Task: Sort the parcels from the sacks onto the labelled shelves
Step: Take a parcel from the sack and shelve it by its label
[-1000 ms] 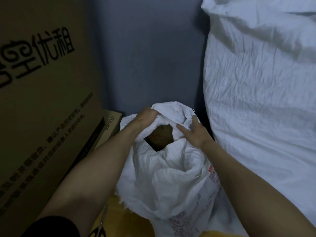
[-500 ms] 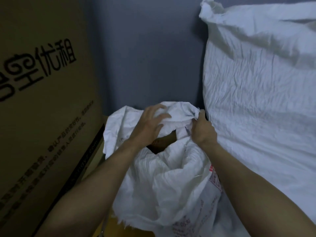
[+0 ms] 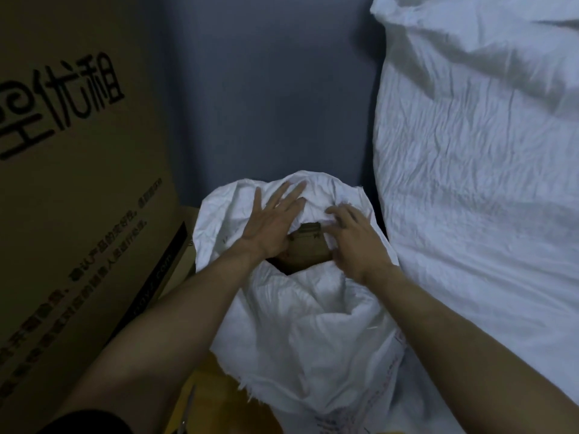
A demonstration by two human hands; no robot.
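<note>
While left hand (image 3: 269,223) lies released beside right hand (image 3: 354,242) of unclear grip, white sack (image 3: 313,324) bares brown parcel (image 3: 308,247).

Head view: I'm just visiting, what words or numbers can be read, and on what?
"优租", large black characters on the box; the character before them is cut off.
Small print lower on the box: too blurred.
Black strip at the box's edge: seems to end ".com", rest unreadable.
Red and grey print on the small sack: too blurred.
Dark mark on the parcel: unreadable.
</note>
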